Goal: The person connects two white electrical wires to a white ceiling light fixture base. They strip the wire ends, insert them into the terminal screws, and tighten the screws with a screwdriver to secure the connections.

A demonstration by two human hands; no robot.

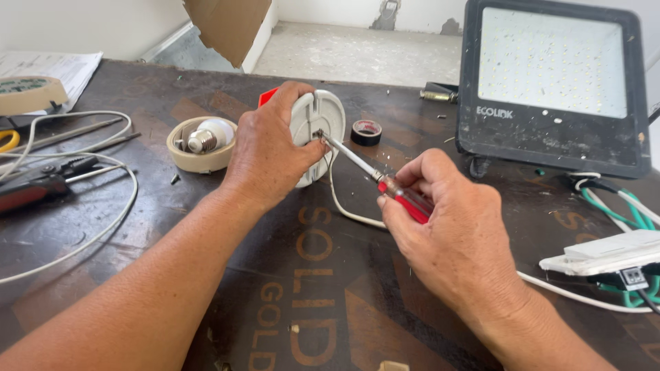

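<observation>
A dark brown table with worn orange print carries everything. Just beyond the left fingers lies a roll of beige tape with a white bulb resting inside it. Past the right fingers sits a small roll of black tape, and farther behind it a big black flood lamp. A white cable runs on the wood under both hands. Pliers lie far left.
</observation>
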